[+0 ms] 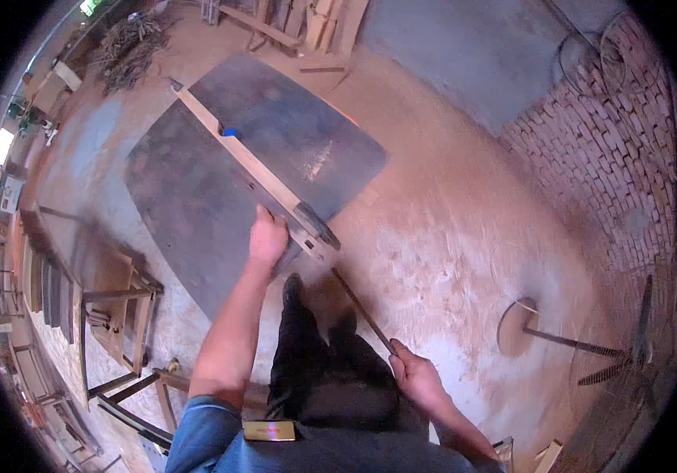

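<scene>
My left hand (267, 238) is closed on the near part of a long wooden beam (266, 175). The beam slants from far left toward the middle and has small rectangular slots cut in its side near my hand. Its near end has a dark piece (316, 225) on top. A small blue object (230, 133) sits at a notch farther along. In my right hand (417, 377), lower and to the right, is a thin dark rod (362, 310). The rod's far tip points at the beam's near end; whether they touch, I cannot tell.
A large dark sheet (181, 229) lies on the dusty floor beneath the beam. Stacked bricks (606, 150) and a stand with a round base (518, 327) are on the right. Wooden frames (122, 296) stand at left; boards (327, 27) and a stick pile (130, 51) lie far off.
</scene>
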The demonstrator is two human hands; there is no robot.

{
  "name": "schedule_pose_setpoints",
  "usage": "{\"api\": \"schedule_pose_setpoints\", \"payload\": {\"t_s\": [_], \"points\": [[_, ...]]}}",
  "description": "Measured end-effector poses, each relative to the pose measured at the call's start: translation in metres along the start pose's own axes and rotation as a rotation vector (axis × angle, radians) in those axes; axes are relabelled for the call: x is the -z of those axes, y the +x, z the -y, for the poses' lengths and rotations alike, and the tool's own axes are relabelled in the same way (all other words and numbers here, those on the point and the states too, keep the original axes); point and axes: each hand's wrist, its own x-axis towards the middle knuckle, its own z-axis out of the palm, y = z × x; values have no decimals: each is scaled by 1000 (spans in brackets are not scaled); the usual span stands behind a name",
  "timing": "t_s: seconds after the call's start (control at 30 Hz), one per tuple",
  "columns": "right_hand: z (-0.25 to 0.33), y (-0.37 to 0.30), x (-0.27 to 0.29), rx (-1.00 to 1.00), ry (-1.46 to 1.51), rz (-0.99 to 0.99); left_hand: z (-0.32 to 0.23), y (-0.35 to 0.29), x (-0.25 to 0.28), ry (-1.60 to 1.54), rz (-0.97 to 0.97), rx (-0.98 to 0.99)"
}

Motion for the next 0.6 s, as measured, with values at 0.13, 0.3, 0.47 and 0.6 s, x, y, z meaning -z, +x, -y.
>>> {"api": "schedule_pose_setpoints", "payload": {"t_s": [0.13, 0.3, 0.47, 0.6], "points": [[8, 10, -6, 85, 0, -64, -1, 14, 5, 17, -29, -61], [27, 28, -10, 86, -8, -33, 11, 46, 21, -26, -41, -32], [60, 59, -13, 138, -57, -43, -2, 78, 48, -19, -28, 44], [84, 73, -14, 114, -71, -41, -12, 89, 66, -89, -27, 16]]}}
